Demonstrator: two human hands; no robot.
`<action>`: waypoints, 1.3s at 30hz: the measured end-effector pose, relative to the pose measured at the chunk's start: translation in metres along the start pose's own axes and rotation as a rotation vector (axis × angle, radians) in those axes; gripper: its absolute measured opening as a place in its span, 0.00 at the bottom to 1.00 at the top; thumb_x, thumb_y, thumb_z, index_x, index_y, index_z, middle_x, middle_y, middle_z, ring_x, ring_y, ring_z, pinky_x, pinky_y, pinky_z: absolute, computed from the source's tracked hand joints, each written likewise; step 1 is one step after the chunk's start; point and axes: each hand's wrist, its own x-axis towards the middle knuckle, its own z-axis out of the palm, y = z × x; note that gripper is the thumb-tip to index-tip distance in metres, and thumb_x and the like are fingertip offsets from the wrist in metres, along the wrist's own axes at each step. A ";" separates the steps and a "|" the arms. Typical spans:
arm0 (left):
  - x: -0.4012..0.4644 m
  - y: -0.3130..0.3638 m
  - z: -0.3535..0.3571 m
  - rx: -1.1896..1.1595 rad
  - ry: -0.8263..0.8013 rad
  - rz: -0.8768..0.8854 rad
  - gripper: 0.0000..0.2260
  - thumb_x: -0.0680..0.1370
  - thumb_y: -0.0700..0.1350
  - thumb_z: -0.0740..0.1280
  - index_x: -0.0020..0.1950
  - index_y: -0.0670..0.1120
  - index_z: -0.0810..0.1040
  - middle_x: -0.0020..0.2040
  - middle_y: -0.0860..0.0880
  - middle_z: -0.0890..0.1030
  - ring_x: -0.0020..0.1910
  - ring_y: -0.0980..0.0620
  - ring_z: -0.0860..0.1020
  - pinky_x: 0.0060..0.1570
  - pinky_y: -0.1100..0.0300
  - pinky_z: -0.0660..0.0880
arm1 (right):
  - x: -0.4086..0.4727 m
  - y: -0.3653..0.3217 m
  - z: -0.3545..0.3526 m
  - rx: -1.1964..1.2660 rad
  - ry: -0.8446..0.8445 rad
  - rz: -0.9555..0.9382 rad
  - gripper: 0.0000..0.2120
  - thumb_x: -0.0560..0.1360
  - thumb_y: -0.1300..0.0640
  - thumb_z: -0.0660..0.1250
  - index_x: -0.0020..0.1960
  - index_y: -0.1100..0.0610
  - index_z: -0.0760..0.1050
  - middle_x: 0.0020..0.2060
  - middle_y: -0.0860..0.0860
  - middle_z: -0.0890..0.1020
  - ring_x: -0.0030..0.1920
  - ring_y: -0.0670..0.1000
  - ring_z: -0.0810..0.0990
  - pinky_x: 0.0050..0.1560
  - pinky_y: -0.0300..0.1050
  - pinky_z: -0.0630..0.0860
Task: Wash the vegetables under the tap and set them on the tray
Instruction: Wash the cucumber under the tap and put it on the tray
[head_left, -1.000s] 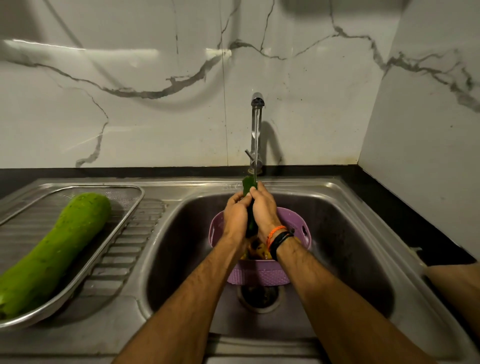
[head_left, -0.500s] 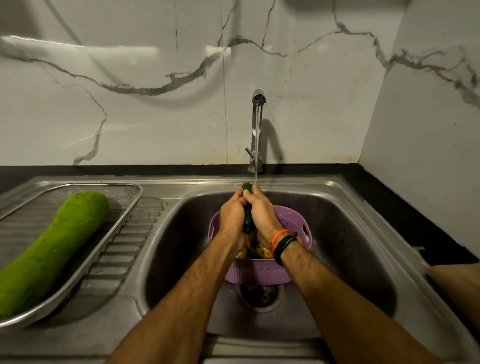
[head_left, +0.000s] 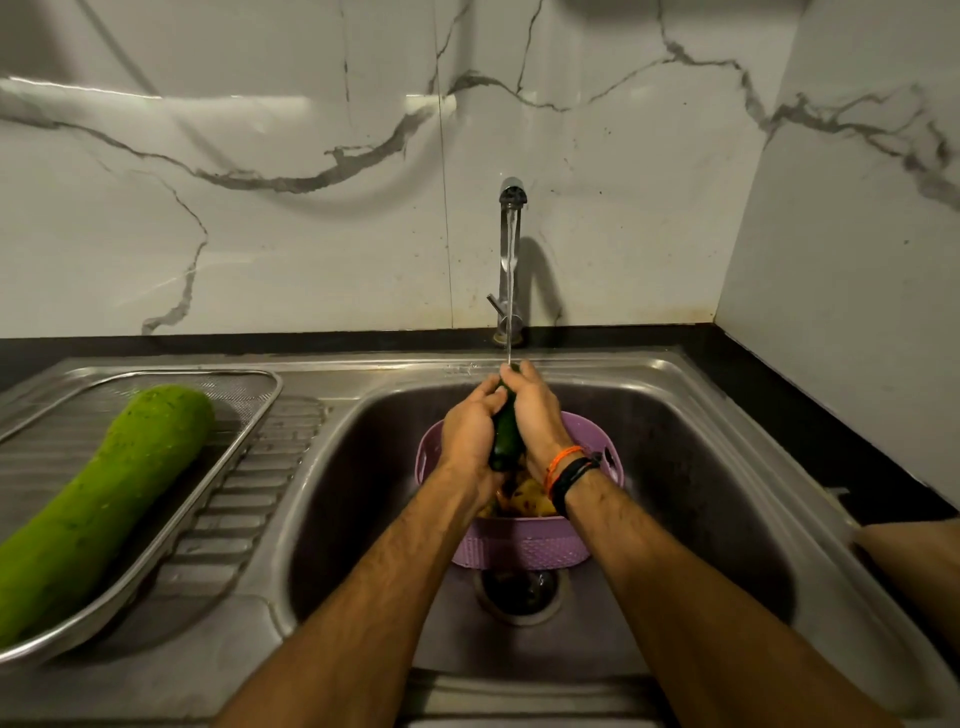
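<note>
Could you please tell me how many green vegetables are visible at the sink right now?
2. A large bottle gourd lies on the tray at left; a dark cucumber is held by both hands under the tap. The purple basket may hide more.

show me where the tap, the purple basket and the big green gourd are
tap (head_left: 503, 260), head view, on its upright metal stem
purple basket (head_left: 519, 548), head view, on its near outer wall
big green gourd (head_left: 104, 499), head view, mid-body, lying in the tray
</note>
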 end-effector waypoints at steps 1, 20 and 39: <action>0.004 0.000 -0.003 -0.002 0.023 0.006 0.14 0.83 0.37 0.58 0.66 0.41 0.76 0.58 0.42 0.81 0.52 0.48 0.80 0.47 0.57 0.77 | -0.004 0.005 0.003 -0.027 -0.010 0.009 0.27 0.81 0.54 0.60 0.78 0.54 0.57 0.74 0.51 0.65 0.72 0.53 0.67 0.74 0.52 0.62; 0.007 -0.001 0.000 -0.021 0.007 -0.046 0.16 0.83 0.39 0.56 0.68 0.40 0.75 0.60 0.42 0.80 0.61 0.45 0.77 0.56 0.55 0.75 | 0.001 0.000 0.003 0.000 -0.015 0.022 0.32 0.78 0.47 0.63 0.78 0.53 0.57 0.72 0.54 0.69 0.69 0.55 0.70 0.72 0.55 0.66; 0.000 0.001 -0.001 -0.033 0.017 -0.022 0.14 0.82 0.38 0.57 0.63 0.42 0.79 0.55 0.42 0.82 0.56 0.45 0.80 0.54 0.53 0.78 | 0.007 0.000 0.003 -0.002 -0.014 0.017 0.27 0.81 0.52 0.61 0.78 0.54 0.59 0.71 0.57 0.70 0.68 0.55 0.72 0.71 0.55 0.67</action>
